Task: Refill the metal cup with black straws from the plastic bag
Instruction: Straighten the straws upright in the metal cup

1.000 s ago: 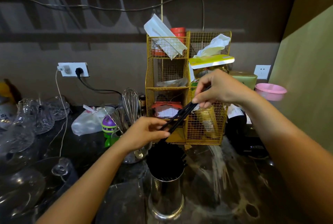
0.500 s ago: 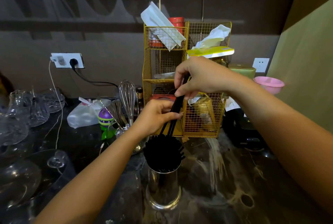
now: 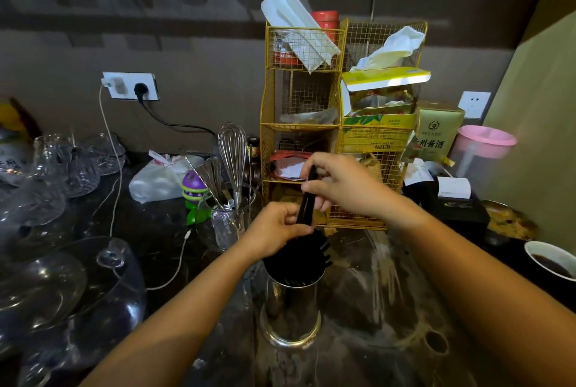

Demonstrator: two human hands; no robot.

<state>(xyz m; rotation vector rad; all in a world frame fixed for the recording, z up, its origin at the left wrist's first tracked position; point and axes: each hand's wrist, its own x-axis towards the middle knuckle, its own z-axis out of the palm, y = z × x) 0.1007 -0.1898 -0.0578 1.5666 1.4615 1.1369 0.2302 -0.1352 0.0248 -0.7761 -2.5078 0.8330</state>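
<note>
While both hands meet above the metal cup in the head view, the right hand pinches the upper end of a small bunch of black straws and the left hand pinches its lower part, the bunch nearly upright over the cup's mouth, already crowded with straws, just before the yellow wire rack on the dark counter

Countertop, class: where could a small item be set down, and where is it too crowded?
Free: the dark countertop right of the metal cup, in front of the yellow wire rack, and a smaller patch between the cup and the white cable. Crowded: glassware at far left, the whisk jar, and the printer and bowls at right.
</note>
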